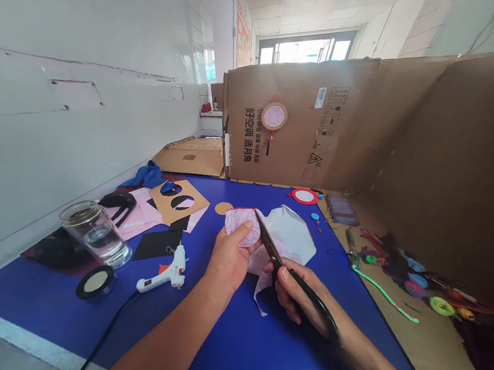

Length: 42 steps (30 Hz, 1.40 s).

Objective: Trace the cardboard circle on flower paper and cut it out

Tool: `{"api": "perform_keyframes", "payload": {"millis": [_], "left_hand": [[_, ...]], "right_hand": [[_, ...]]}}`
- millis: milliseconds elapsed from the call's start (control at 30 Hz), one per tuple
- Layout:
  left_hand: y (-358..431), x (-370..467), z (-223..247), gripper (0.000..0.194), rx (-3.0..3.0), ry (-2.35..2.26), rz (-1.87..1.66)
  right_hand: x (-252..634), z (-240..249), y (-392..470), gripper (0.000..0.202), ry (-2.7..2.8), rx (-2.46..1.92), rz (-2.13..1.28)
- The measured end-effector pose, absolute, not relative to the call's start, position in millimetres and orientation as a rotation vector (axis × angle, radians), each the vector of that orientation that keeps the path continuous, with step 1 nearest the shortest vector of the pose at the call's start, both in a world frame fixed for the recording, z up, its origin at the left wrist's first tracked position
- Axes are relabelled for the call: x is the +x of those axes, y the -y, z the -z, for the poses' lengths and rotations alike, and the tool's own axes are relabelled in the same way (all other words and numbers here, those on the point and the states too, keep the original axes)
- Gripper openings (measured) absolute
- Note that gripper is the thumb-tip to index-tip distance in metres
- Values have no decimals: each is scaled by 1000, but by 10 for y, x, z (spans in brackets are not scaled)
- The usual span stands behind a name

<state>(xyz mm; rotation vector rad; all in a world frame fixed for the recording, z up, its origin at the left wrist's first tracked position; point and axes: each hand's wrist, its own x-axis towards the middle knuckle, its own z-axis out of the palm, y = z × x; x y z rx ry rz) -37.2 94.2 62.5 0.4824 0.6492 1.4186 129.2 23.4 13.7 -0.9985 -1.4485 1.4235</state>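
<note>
My left hand grips a piece of pale pink patterned fabric, thumb on top, above the middle of the blue table. Dark line-work runs over the fabric, and its upper edge is reddish. My right hand is closed on black-handled scissors, whose blades point up and left against the fabric's right side. Whether the blades are fully closed is hard to see. More of the cloth, white on this side, spreads behind the scissors, and a narrow strip hangs below.
A white glue gun with its cord lies left of my hands, near a glass jar and its lid. Cut brown card lies behind. Cardboard walls stand at the back and right; a round ornament hangs there.
</note>
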Motion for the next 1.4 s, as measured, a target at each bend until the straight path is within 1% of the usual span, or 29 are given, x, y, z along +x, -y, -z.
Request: {"api": "perform_keyframes", "payload": {"millis": [800, 1133, 1267, 1400], "left_hand": [[-929, -383, -623, 41, 492, -648, -1406], [-927, -387, -630, 39, 482, -646, -1402], [-922, -386, -648, 41, 491, -645, -1396], [-917, -386, -669, 40, 481, -645, -1388]], "right_hand": [[1389, -232, -229, 59, 1491, -1054, -1426], [1386, -369, -201, 72, 1481, -1160, -1393], [1416, -344, -229, 71, 1511, -1159, -1390], [1436, -343, -242, 74, 1509, -1179, -1408]]}}
